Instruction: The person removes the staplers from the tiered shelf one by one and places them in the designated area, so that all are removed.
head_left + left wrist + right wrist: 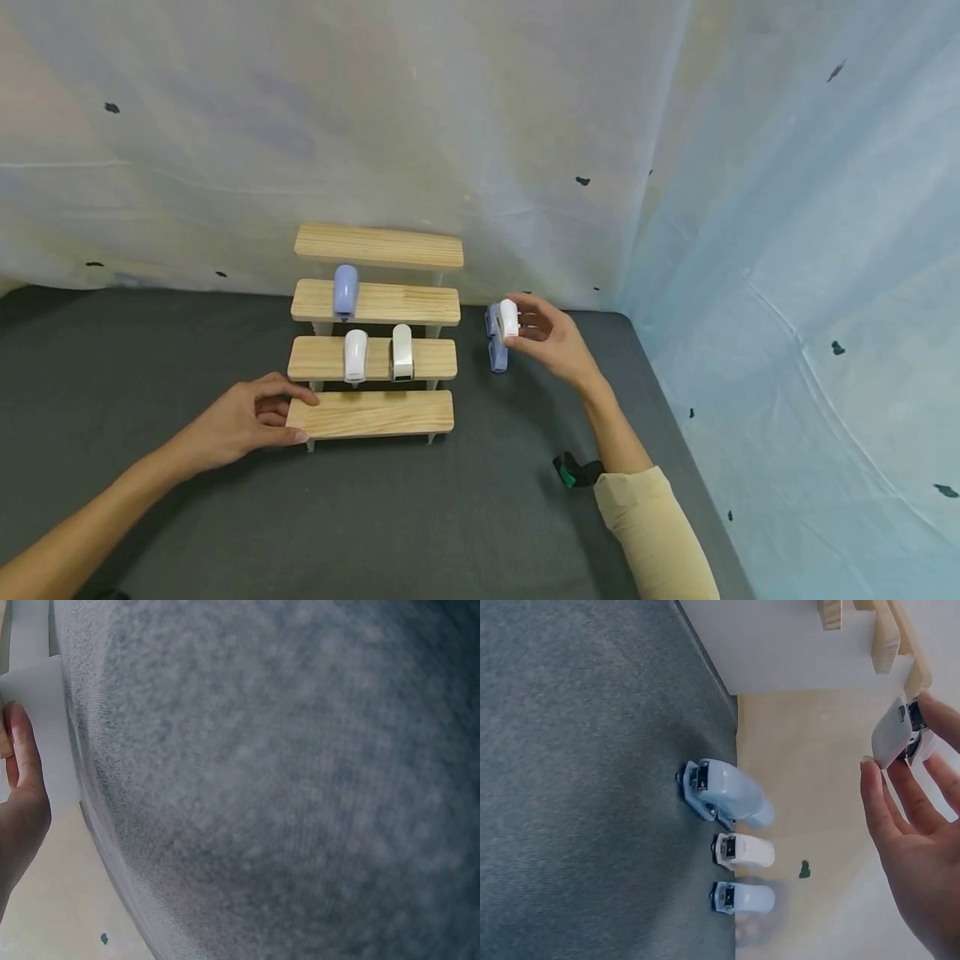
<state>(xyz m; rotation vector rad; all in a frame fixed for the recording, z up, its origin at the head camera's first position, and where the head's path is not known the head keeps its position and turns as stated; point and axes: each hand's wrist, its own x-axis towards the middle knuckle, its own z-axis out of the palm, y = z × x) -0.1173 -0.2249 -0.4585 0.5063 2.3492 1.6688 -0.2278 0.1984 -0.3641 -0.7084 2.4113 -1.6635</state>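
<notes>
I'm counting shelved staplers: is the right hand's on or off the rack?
Off: the right hand holds the white stapler to the right of the wooden rack.

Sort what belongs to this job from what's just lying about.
Job, apparently: white stapler in the right hand; wooden rack, gripped by the left hand; racked staplers; unracked staplers.

Just around: backdrop sheet; dark table cover; black-and-green object, purpose unclear.

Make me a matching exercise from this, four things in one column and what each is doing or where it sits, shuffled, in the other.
1. Left hand
2. Right hand
3. Blue stapler on the rack
4. White staplers on the rack

A. Second step from top
B. Holding a white stapler
C. Second step from bottom
D. Touching the bottom step's left end

Pairs: 1-D, 2-B, 3-A, 4-C.
</notes>
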